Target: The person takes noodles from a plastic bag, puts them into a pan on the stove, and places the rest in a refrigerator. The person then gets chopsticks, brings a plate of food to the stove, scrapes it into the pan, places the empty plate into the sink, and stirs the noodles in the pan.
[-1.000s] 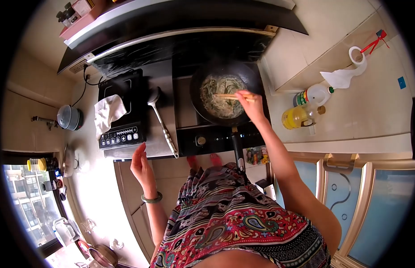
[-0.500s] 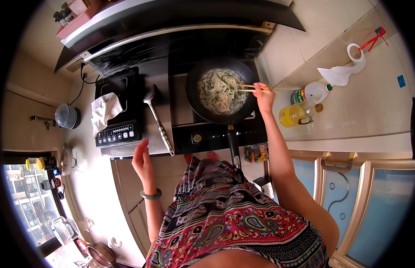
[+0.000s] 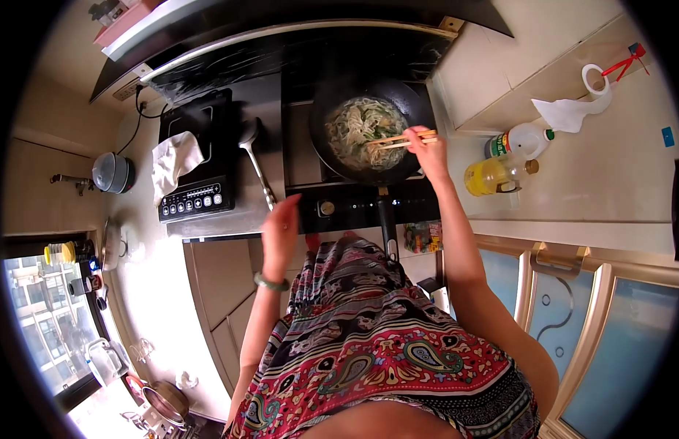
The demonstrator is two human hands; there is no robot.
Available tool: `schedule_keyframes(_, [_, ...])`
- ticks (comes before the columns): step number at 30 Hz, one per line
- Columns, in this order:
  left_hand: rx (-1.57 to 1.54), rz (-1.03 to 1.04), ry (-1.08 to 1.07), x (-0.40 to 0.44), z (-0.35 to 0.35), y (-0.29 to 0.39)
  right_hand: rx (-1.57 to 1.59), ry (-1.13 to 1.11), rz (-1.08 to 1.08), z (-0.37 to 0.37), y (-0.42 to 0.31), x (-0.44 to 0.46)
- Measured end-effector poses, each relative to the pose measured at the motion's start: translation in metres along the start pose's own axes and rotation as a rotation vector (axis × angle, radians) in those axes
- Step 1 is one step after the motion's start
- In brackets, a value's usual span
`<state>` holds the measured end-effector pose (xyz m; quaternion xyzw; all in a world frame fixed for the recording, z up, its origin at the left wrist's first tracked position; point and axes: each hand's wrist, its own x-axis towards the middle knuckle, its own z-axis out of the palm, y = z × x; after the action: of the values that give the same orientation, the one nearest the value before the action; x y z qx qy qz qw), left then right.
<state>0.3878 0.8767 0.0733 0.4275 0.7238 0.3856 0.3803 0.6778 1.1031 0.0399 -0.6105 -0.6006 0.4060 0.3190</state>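
My right hand (image 3: 428, 155) is closed around a pair of wooden chopsticks (image 3: 390, 140), whose tips reach into pale noodles with green bits (image 3: 361, 128). The noodles lie in a black wok (image 3: 418, 106) on the cooktop (image 3: 299, 157), its long handle (image 3: 387, 223) pointing toward me. Nearer the counter's front edge, my left hand (image 3: 279, 234) is in the air, its fingers smeared by motion. Just behind it a metal ladle (image 3: 259, 167) rests on the steel counter, the end of its handle hidden by or close to that hand. A green bracelet (image 3: 271, 282) circles my left wrist.
Left of the ladle is a portable induction cooker (image 3: 215, 164) with a white cloth (image 3: 177, 162) on it. To the right of the wok stand a yellow oil bottle (image 3: 493, 175) and a white jug (image 3: 528, 140). A grey pot (image 3: 112, 173) sits far left.
My left hand has moved right and up, toward the ladle's handle. My right hand has drawn the chopsticks slightly left and closer to me in the noodles. The view has shifted a little.
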Motion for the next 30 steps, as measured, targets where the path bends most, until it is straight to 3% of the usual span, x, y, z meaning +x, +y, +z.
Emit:
schedule_keyframes(2, [0.263,0.209,-0.084,0.008,0.048,-0.031,0.115,0.101,-0.01,-0.015,-0.021,-0.004])
schedule_keyframes(4, [0.546,0.281,-0.217,0.013,0.093,-0.063,0.108,0.179,-0.013,-0.033,-0.026,-0.005])
schedule_keyframes(8, [0.798,0.113,-0.417,0.025,0.131,-0.092,0.141,0.251,0.022,-0.063,-0.022,-0.009])
schedule_keyframes(12, [0.916,0.223,-0.406,0.032,0.139,-0.108,0.12,0.257,0.013,-0.081,-0.032,-0.023])
schedule_keyframes(18, [0.879,0.242,-0.401,0.041,0.14,-0.119,0.141,0.179,0.005,-0.095,-0.029,-0.034])
schedule_keyframes(30, [0.784,0.145,-0.339,0.034,0.142,-0.121,-0.231,0.026,-0.18,-0.087,-0.027,-0.031])
